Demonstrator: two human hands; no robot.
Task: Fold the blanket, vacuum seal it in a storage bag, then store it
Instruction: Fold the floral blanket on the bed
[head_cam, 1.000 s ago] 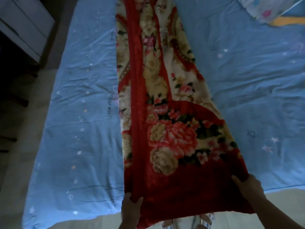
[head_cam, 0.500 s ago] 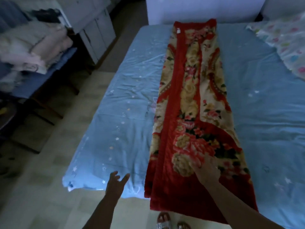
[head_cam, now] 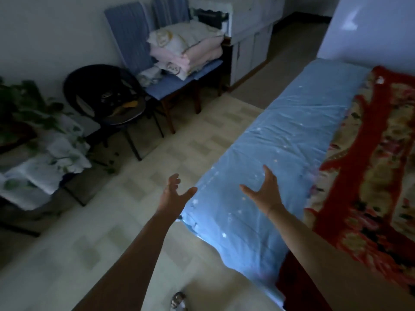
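Nearest, left hand (head_cam: 174, 194) and right hand (head_cam: 266, 191) both spread with fingers apart, holding nothing, above the blue star-print bed sheet (head_cam: 287, 140), red floral fleece blanket (head_cam: 368, 167) folded lengthwise on the bed at right, stacked pink bedding (head_cam: 186, 52) on a far chair

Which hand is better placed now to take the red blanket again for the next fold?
The right hand, probably. It is open above the blue sheet, nearer the red blanket. The left hand is open too, but out over the floor.

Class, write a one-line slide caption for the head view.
Both open hands, left hand and right hand, reach past the red floral blanket on the blue-sheeted bed.
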